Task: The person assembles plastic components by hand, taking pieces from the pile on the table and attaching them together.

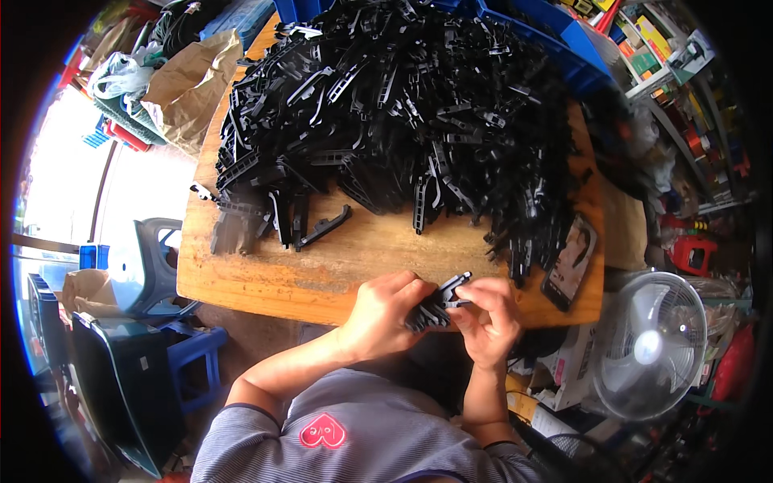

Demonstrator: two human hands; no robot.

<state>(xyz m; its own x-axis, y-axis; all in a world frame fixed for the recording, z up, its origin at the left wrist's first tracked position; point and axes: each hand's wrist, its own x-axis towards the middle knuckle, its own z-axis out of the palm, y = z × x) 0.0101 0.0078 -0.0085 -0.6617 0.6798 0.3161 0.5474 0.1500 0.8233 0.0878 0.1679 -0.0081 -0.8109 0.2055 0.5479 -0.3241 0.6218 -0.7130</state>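
My left hand (382,315) is closed around a small bunch of black plastic clip-like strips (428,315) at the table's front edge. Thumb and fingers of my right hand (489,320) pinch the end of one black plastic part (456,282), right beside that bunch. The two hands are close together, and my fingers partly hide the pieces. Beyond them, a big heap of similar black plastic parts (354,105) covers most of the wooden table (322,278). One loose curved part (324,228) lies at the heap's near side.
A phone (570,270) lies at the table's right edge. Blue bins (576,56) stand behind the heap. To the right is a round fan (647,348); to the left are a grey-blue plastic chair (143,270), a blue stool (197,362) and a brown paper bag (193,88).
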